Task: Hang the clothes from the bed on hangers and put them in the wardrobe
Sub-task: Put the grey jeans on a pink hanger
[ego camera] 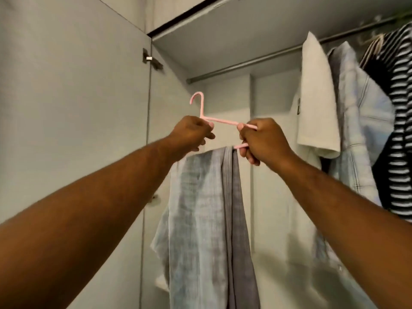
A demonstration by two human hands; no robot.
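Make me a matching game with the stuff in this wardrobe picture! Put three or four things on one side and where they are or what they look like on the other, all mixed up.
Things:
1. pink hanger
2. grey jeans
3. striped top
4. wardrobe rail

Descriptions:
A. black and white, hanging at the far right
B. bare metal bar running under the shelf
C. held up by the left hand and right hand
D. draped over the hanger's bottom bar, hanging down

Pairs: 1-C, 2-D, 3-A, 4-B
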